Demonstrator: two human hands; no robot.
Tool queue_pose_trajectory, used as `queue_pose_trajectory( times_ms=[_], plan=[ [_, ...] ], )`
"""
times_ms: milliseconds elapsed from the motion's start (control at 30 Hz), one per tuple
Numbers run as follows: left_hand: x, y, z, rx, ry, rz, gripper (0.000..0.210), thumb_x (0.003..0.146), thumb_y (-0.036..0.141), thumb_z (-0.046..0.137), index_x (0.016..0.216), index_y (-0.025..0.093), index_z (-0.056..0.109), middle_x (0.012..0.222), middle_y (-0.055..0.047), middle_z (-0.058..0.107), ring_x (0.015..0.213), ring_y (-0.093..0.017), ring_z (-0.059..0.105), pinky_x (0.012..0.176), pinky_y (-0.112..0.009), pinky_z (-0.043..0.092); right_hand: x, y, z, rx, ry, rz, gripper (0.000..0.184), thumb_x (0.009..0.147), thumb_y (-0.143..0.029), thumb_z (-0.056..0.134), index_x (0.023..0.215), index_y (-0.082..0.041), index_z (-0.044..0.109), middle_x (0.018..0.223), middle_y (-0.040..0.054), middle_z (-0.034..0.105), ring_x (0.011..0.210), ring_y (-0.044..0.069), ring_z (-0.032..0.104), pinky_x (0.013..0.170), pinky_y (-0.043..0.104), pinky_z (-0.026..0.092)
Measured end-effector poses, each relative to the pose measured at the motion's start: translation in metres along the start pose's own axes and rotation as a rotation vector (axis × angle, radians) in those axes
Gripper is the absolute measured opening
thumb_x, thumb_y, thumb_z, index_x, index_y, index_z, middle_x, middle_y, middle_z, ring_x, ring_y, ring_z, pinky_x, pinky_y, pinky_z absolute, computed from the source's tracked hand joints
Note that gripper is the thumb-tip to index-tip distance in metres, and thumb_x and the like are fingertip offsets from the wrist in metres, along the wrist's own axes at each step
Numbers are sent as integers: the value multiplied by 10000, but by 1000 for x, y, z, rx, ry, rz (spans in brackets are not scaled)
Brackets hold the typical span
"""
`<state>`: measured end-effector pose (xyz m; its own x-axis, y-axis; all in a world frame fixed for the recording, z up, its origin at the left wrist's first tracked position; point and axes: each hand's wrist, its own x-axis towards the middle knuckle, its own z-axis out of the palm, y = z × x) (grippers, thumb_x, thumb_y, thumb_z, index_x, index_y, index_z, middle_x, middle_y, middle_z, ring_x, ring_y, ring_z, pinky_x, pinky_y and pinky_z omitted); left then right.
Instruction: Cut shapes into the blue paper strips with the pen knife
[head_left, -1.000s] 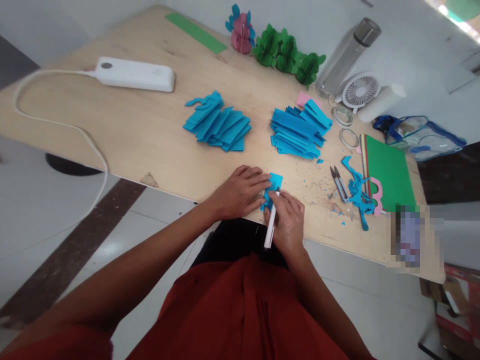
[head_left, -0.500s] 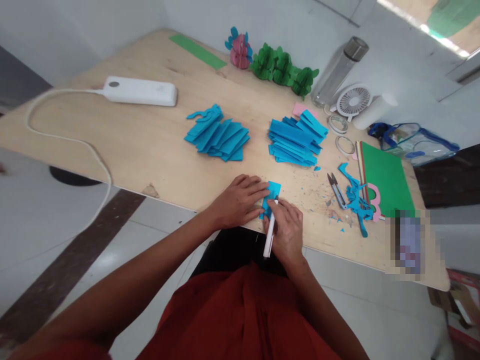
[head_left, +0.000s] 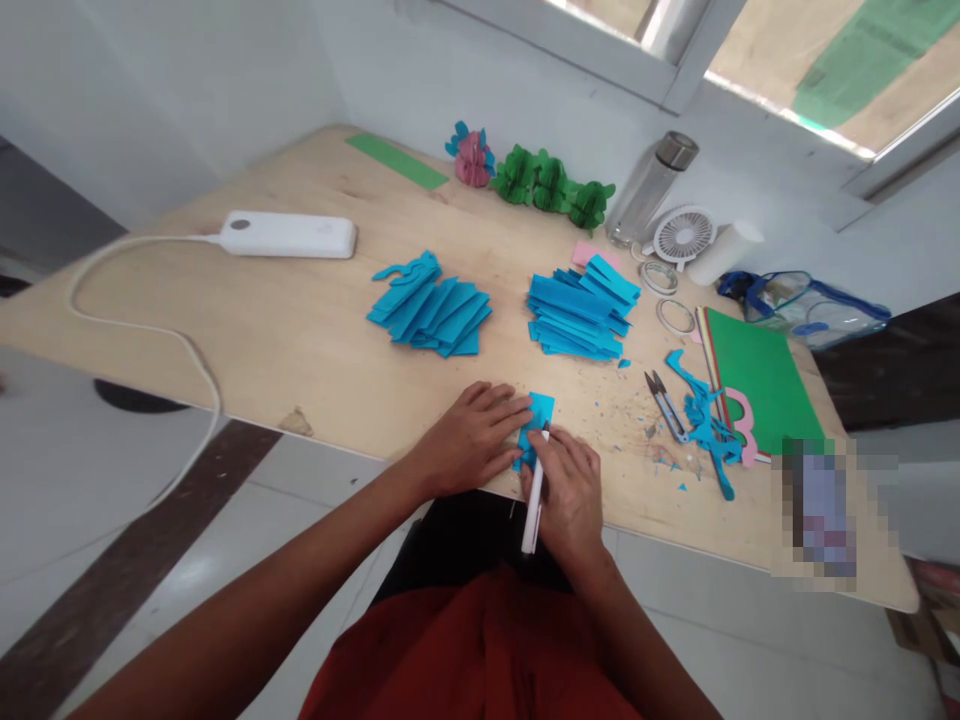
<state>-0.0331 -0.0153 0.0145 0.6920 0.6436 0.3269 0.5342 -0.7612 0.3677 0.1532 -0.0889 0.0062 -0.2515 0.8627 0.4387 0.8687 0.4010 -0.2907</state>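
Observation:
A small folded piece of blue paper [head_left: 541,408] lies near the table's front edge. My left hand [head_left: 474,438] rests flat on its left side, fingers stretched out. In my right hand [head_left: 570,482] is a white pen [head_left: 534,510], its tip down at the paper's right side; the fingers also press on the paper. Beyond my hands lie two stacks of folded blue paper, a left stack [head_left: 435,312] and a right stack [head_left: 576,315]. Thread snips [head_left: 666,405] lie to the right, beside curly blue paper scraps [head_left: 705,415].
A white power bank [head_left: 289,235] with a cable is at the left. Along the back stand green paper shapes [head_left: 547,182], a pink paper shape [head_left: 474,160], a bottle [head_left: 649,190] and a small fan [head_left: 684,236]. Tape rolls [head_left: 676,317] and green sheets [head_left: 765,380] lie at the right.
The camera has tilted up, so the whole table sits lower in view. Both hands stay on the blue paper, and the pen remains in my right hand.

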Motion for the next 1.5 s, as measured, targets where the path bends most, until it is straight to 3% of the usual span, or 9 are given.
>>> queue_pose_trajectory(
  times_ms=[1200, 1500],
  plan=[
    [1, -1, 1, 2, -12, -1, 387, 921, 311, 505, 1272, 161, 567, 1404, -124, 567, 1300, -308, 474, 1104, -515, 342, 0, 0, 0, 18, 2, 4, 333, 958, -222, 536, 1285, -187, 590, 1121, 101, 735, 1205, 261, 584, 981, 433, 392],
    [2, -9, 9, -19, -46, -29, 459, 894, 360, 574, 1301, 157, 514, 1372, -136, 574, 1291, -307, 461, 1089, -487, 336, 1, 1, -1, 20, -5, 7, 340, 957, -221, 537, 1292, -193, 584, 1132, 102, 732, 1203, 263, 580, 962, 424, 391]
  ],
)
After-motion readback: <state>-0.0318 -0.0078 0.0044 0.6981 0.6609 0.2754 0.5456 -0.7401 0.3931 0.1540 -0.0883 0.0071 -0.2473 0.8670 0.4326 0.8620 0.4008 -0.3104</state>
